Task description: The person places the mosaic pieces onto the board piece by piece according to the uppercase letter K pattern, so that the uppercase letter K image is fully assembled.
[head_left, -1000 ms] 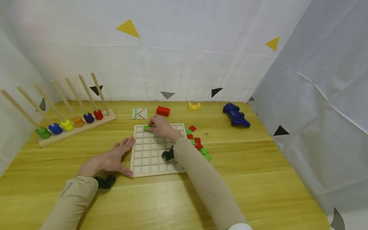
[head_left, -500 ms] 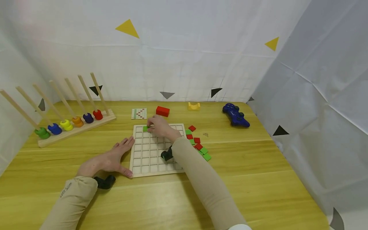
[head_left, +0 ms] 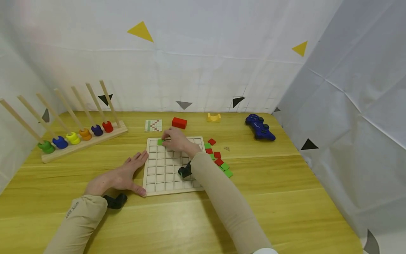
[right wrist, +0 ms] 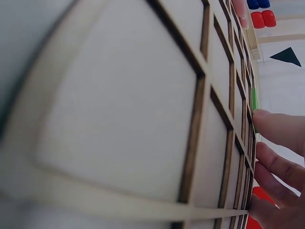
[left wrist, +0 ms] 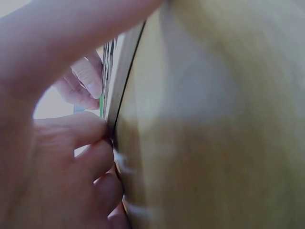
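Green tile (head_left: 160,142) tipped slightly flatter, apparently nearly seated | right hand (head_left: 177,141) pinches its edge | left hand (head_left: 127,175), fingers spread, touches wooden grid board (head_left: 161,162)

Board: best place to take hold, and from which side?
I'd pinch the board at mid near edge, left of the right sleeve, coming from the person's side. It lies flat and thin, and that straight rim looks unobstructed; the left grip touches the left edge, and tiles crowd the right.
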Demonstrator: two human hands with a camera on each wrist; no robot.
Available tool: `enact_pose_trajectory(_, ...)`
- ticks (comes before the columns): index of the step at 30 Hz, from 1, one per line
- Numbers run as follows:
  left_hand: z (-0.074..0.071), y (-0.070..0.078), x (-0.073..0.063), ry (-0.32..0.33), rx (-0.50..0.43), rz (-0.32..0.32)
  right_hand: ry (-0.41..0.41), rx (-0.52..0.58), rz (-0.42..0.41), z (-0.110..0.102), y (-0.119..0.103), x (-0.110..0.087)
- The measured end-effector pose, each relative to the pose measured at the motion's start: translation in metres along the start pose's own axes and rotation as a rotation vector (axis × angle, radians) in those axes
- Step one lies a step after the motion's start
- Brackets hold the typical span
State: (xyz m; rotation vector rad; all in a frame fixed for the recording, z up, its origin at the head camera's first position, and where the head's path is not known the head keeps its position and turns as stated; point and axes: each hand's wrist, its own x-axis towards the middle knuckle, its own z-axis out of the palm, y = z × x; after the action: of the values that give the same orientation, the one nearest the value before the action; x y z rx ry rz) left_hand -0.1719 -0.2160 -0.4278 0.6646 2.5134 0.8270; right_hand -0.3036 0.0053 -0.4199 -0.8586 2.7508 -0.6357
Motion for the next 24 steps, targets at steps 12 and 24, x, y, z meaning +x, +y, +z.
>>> enact_pose_trajectory(12,-0.002,0.003,-0.001,-0.007,0.008,-0.010,-0.006,0.156,0.030,0.002,0.007,0.000)
enact_pose_trajectory(24,0.000,0.003,-0.001,-0.008,0.032,-0.003,-0.088,0.372,-0.022,-0.039,0.026,-0.030)
